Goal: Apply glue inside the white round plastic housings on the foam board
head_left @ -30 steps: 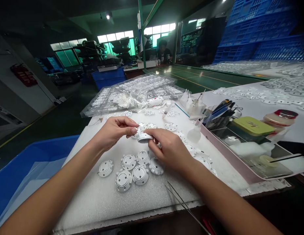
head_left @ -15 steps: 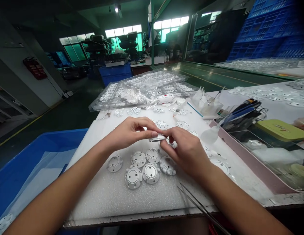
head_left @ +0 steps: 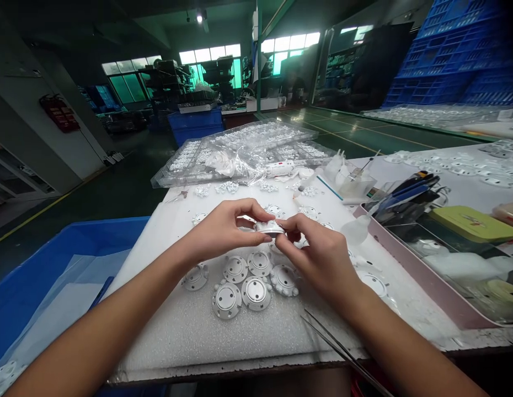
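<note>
A small white round disc-shaped part (head_left: 270,228) is held up over the foam-covered table, nearly edge-on to me. My left hand (head_left: 234,223) pinches its left side between thumb and fingers. From the right, my right hand (head_left: 316,237) grips the opposite edge with thumb and index finger. Just below the hands, several similar white discs with dark holes (head_left: 256,292) lie in a cluster on the white foam sheet (head_left: 177,336). More such discs (head_left: 309,212) sit behind the hands. The side of the held part facing away from me is hidden.
Metal tweezers (head_left: 335,344) lie at the front edge. A pink-sided tray (head_left: 422,270) with tools and a yellow-green box (head_left: 475,219) stands at right. At left is a blue bin (head_left: 128,226). Clear plastic trays of small white parts (head_left: 186,160) are stacked at the back.
The disc has tilted and risen slightly in my fingers, showing more of its upper side. My left thumb has moved lower along its edge; both hands still hold it.
</note>
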The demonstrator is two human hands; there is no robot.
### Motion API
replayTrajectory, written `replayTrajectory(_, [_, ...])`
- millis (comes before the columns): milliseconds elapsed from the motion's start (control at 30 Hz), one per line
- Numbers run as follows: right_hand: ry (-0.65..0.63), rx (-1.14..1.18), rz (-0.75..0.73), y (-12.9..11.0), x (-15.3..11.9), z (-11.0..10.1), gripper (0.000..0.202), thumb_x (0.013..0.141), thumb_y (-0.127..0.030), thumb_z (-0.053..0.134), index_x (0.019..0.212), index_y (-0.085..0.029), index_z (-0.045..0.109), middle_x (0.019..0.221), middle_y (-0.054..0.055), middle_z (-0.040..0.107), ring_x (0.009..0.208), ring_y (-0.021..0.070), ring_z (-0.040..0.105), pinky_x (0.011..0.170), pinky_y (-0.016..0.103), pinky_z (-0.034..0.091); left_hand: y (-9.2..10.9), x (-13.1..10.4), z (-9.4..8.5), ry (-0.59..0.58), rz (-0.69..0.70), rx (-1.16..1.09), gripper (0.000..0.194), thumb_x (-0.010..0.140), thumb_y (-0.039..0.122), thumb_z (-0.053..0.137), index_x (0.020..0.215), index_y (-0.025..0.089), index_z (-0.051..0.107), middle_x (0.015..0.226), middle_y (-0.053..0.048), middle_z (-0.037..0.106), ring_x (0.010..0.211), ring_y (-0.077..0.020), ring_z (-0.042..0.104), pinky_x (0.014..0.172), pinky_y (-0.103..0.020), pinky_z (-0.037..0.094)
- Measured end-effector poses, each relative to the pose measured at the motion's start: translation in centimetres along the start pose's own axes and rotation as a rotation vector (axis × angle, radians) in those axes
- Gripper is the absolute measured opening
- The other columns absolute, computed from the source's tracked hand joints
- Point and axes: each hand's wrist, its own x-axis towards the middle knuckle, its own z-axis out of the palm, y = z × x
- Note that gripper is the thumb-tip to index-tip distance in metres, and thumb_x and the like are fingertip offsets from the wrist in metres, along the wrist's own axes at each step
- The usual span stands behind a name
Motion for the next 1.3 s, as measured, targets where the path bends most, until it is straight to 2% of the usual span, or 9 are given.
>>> replayTrajectory(300, [-0.195, -0.049, 0.210, -0.1, 0.1, -2.2, 0.020, 0.083, -0.030, 0.060, 0.101, -0.021, 0.056, 0.079, 0.000, 0.061, 0.066, 0.0135, 0.058, 0.057, 0.024, 0.042, -0.9, -0.1, 1.7, 0.167, 0.125, 0.237, 0.012, 0.070, 0.010, 0.063, 0.077, 0.018, 0.056, 0.088, -0.003, 0.064, 0.087, -0.0161, 0.060, 0.078, -0.029, 0.049])
replayTrajectory(433, [0.347, -0.123, 0.455, 0.0, -2.1, -4.6, 0.056, 0.080, -0.042, 0.064, 0.126, -0.025, 0.038, 0.095, 0.005, 0.060, 0.073, 0.0179, 0.055, 0.064, 0.031, 0.045, -1.4, 0.0, 1.7, 0.176, -0.030, 0.058, 0.016, 0.070, 0.018, 0.069, 0.081, 0.017, 0.058, 0.095, -0.005, 0.064, 0.078, -0.0127, 0.058, 0.069, -0.026, 0.048])
replayTrajectory(500, [0.466, -0.218, 0.578, 1.3, -3.3, -5.4, 0.066, 0.077, -0.045, 0.066, 0.130, -0.024, 0.033, 0.103, 0.009, 0.057, 0.074, 0.0203, 0.053, 0.068, 0.036, 0.044, -1.5, 0.0, 1.8, 0.184, -0.118, -0.045, 0.021, 0.068, 0.020, 0.072, 0.085, 0.016, 0.060, 0.089, -0.004, 0.062, 0.070, -0.0099, 0.054, 0.063, -0.024, 0.045])
replayTrajectory(667, [0.111, -0.547, 0.490, 6.5, -4.7, -5.7, 0.048, 0.078, -0.055, 0.057, 0.101, -0.013, 0.057, 0.103, 0.017, 0.053, 0.089, 0.0305, 0.052, 0.078, 0.048, 0.044, -1.4, 0.0, 2.7, 0.188, -0.270, -0.306, 0.032, 0.059, 0.015, 0.080, 0.085, 0.014, 0.061, 0.075, 0.000, 0.056, 0.065, -0.0074, 0.051, 0.060, -0.021, 0.043])
replayTrajectory(800, [0.011, -0.624, 0.419, 7.7, -4.4, -5.4, 0.034, 0.081, -0.048, 0.053, 0.081, -0.015, 0.056, 0.085, 0.014, 0.059, 0.087, 0.0321, 0.052, 0.079, 0.050, 0.042, -1.2, 0.0, 3.3, 0.193, -0.361, -0.488, 0.035, 0.056, 0.009, 0.082, 0.084, 0.012, 0.060, 0.077, -0.001, 0.059, 0.066, -0.0083, 0.057, 0.061, -0.021, 0.048])
replayTrajectory(967, [0.199, -0.327, 0.516, 4.1, -1.5, -6.1, 0.032, 0.077, -0.046, 0.064, 0.082, -0.020, 0.047, 0.085, 0.008, 0.064, 0.075, 0.0220, 0.060, 0.066, 0.035, 0.045, -1.1, 0.1, 3.5, 0.193, -0.451, -0.605, 0.027, 0.064, 0.006, 0.077, 0.084, 0.010, 0.059, 0.083, -0.007, 0.065, 0.069, -0.0132, 0.064, 0.063, -0.026, 0.054])
replayTrajectory(1067, [0.303, 0.121, 0.345, 2.2, 1.1, -5.7, 0.028, 0.078, -0.038, 0.068, 0.089, -0.020, 0.050, 0.084, 0.005, 0.064, 0.075, 0.0170, 0.061, 0.065, 0.030, 0.046, -1.1, 0.2, 3.6, 0.204, -0.500, -0.667, 0.024, 0.067, 0.003, 0.073, 0.084, 0.010, 0.058, 0.084, -0.009, 0.065, 0.071, -0.0155, 0.065, 0.064, -0.029, 0.057])
replayTrajectory(1167, [0.362, 0.450, 0.243, 1.8, 2.6, -4.6, 0.025, 0.081, -0.035, 0.064, 0.098, -0.019, 0.057, 0.080, 0.003, 0.057, 0.066, 0.0125, 0.055, 0.061, 0.028, 0.044, -0.9, 0.3, 3.5, 0.220, -0.530, -0.722, 0.023, 0.069, 0.001, 0.070, 0.086, 0.009, 0.057, 0.086, -0.008, 0.065, 0.074, -0.0163, 0.066, 0.064, -0.029, 0.058])
replayTrajectory(1300, [0.546, 0.616, 0.378, 2.0, 2.0, -3.5, 0.034, 0.076, -0.033, 0.066, 0.103, -0.023, 0.049, 0.086, 0.003, 0.046, 0.066, 0.0134, 0.049, 0.060, 0.030, 0.043, -0.9, 0.4, 3.4, 0.210, -0.567, -0.775, 0.021, 0.072, -0.001, 0.067, 0.088, 0.008, 0.057, 0.086, -0.008, 0.064, 0.074, -0.0154, 0.066, 0.064, -0.027, 0.059])
